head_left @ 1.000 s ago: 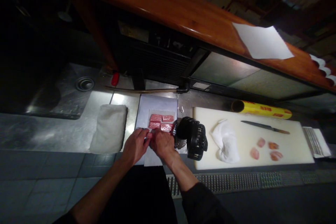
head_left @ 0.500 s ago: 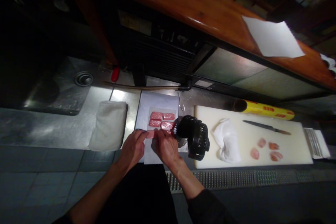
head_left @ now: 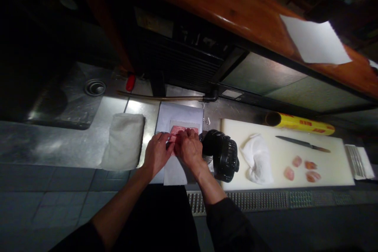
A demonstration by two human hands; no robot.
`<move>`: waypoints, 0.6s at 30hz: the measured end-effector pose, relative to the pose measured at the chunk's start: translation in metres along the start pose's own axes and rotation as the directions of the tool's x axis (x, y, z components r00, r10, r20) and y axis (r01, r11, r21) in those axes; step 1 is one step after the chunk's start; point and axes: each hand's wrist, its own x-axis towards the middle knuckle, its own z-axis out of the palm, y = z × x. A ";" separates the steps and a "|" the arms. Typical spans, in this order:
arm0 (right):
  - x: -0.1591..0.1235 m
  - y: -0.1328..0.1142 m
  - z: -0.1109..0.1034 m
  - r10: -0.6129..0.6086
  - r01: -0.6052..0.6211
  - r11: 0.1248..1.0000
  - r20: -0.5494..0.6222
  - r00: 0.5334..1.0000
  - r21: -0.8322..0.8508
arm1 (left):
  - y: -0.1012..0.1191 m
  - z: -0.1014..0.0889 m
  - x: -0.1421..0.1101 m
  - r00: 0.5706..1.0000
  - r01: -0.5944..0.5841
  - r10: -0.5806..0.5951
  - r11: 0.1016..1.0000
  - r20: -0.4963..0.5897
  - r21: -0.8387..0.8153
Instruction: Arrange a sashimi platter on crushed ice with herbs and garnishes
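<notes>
My left hand [head_left: 157,150] and my right hand [head_left: 190,147] meet over pieces of pink, marbled meat [head_left: 177,130] laid out on a sheet of paper [head_left: 175,175]. Both hands have their fingers bent and closed at one piece of meat, which shows between the fingertips. My right hand covers most of the other pieces, so how they lie is hidden. Under the paper is a pale board [head_left: 180,111]. Right beside my right hand stands a black, ribbed device [head_left: 223,155], perhaps a small fan.
A folded cloth [head_left: 125,141] lies to the left. On the right, a white cutting board [head_left: 277,161] bears a crumpled white cloth [head_left: 258,159], a knife [head_left: 298,142] and several pink pieces [head_left: 313,176]. Behind it lies a yellow roll [head_left: 307,124]. A hose [head_left: 165,98] runs along the back.
Both hands have moved from the lower edge of the meat up over the rows, covering pieces that showed before. The view has shifted slightly.
</notes>
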 end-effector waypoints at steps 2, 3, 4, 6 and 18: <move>-0.001 0.002 0.000 -0.051 0.051 0.999 -0.021 0.998 0.004 | -0.001 0.001 -0.001 1.000 -0.022 0.022 1.000 -0.007 -0.016; -0.002 0.002 0.001 -0.082 0.082 0.997 -0.034 0.996 0.011 | -0.001 0.001 -0.001 0.999 -0.031 0.030 0.999 -0.010 -0.029; -0.002 0.003 0.003 -0.108 0.109 0.994 -0.047 0.993 0.022 | -0.002 0.001 -0.002 0.999 -0.041 0.040 0.998 -0.014 -0.044; -0.003 0.003 0.008 -0.142 0.146 0.987 -0.065 0.988 0.059 | -0.003 0.001 -0.002 0.998 -0.062 0.061 0.996 -0.026 -0.070; -0.012 0.012 0.030 -0.265 0.305 0.924 -0.193 0.945 0.229 | -0.011 -0.008 -0.007 0.975 -0.221 0.218 0.953 -0.038 -0.209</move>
